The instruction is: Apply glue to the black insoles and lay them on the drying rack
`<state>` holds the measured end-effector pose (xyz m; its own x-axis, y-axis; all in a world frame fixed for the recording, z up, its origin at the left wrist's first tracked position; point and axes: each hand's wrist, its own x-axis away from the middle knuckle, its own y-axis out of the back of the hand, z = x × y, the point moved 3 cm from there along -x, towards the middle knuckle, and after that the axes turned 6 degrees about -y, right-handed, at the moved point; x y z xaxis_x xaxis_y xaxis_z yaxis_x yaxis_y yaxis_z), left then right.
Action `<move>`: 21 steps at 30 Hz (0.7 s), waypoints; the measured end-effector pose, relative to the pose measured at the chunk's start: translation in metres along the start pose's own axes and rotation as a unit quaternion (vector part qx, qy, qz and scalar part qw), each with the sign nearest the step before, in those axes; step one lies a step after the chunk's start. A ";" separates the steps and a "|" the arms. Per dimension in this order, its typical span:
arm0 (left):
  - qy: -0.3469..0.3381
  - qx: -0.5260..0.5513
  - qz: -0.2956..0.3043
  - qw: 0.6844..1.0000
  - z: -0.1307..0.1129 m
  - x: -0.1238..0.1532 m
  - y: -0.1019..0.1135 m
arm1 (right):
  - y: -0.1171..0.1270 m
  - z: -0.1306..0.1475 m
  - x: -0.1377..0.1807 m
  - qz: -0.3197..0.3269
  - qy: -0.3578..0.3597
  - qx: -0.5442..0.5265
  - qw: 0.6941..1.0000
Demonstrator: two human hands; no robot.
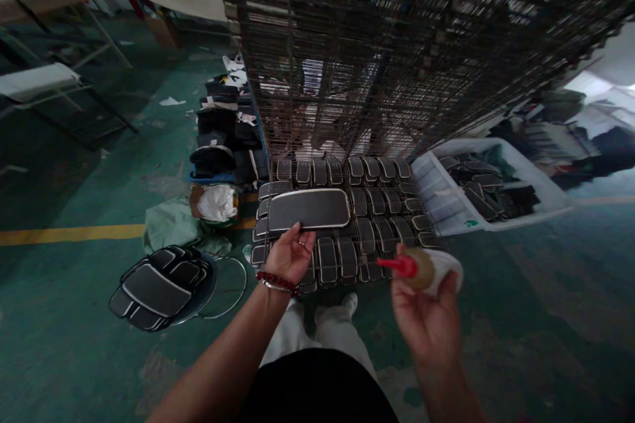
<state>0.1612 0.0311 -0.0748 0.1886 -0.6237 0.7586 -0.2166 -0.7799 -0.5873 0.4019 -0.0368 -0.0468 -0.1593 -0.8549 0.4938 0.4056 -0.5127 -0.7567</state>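
Note:
My left hand (pixel 292 254) grips the near edge of a long black panel (pixel 310 209) with rounded corners and a pale line around its border. It is held over a wire rack shelf covered with rows of smaller black pieces (pixel 327 259) edged the same way. In my right hand (pixel 429 310) lies a glue bottle (pixel 436 271) with a red nozzle (pixel 399 265) pointing left toward the rack. The fingers are wrapped round its pale body. A gap separates the nozzle from the panel.
Tall stacked wire racks (pixel 337 46) rise ahead. At the right stands a white plastic bin (pixel 540 211) of black pieces. On the left, a round stool (pixel 211 284) bears more panels (pixel 156 287), near a sack (pixel 171 225) and bundled dark pieces (pixel 215 125) on the green floor.

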 end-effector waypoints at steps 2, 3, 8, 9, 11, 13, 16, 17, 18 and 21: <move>0.013 -0.004 -0.002 1.000 0.016 0.005 -0.003 | -0.002 -0.036 0.012 0.005 -0.071 0.014 0.997; 0.025 -0.013 -0.001 1.000 0.023 0.007 -0.004 | -0.006 -0.051 0.016 0.007 -0.099 0.007 0.995; 0.140 -0.085 0.054 0.985 0.046 0.022 -0.003 | -0.032 -0.089 0.018 0.059 -0.136 -0.034 0.988; 0.172 -0.099 0.076 0.977 0.049 0.025 -0.003 | -0.034 -0.091 0.016 0.065 -0.139 -0.039 0.987; 0.219 -0.123 0.118 0.961 0.053 0.030 -0.003 | -0.037 -0.094 0.013 0.065 -0.134 -0.046 0.988; 0.226 -0.138 0.157 0.951 0.057 0.031 0.001 | -0.037 -0.094 0.010 0.063 -0.126 -0.043 0.989; 0.149 -0.131 0.228 0.953 0.055 0.024 0.020 | -0.037 -0.086 0.008 0.064 -0.125 -0.025 0.990; 0.117 -0.135 0.244 0.953 0.052 0.020 0.031 | -0.037 -0.081 0.008 0.065 -0.126 -0.016 0.990; 0.091 -0.151 0.247 0.953 0.046 0.015 0.044 | -0.037 -0.074 0.007 0.068 -0.129 -0.004 0.989; 0.095 -0.269 0.176 0.942 0.016 -0.006 0.087 | -0.035 -0.047 0.005 0.081 -0.148 0.047 0.985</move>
<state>0.1562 -0.0336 -0.1346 -0.1493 -0.7775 0.6110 -0.6976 -0.3551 -0.6223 0.3448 -0.0265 -0.0381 0.1784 -0.8565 0.4843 0.4875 -0.3506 -0.7996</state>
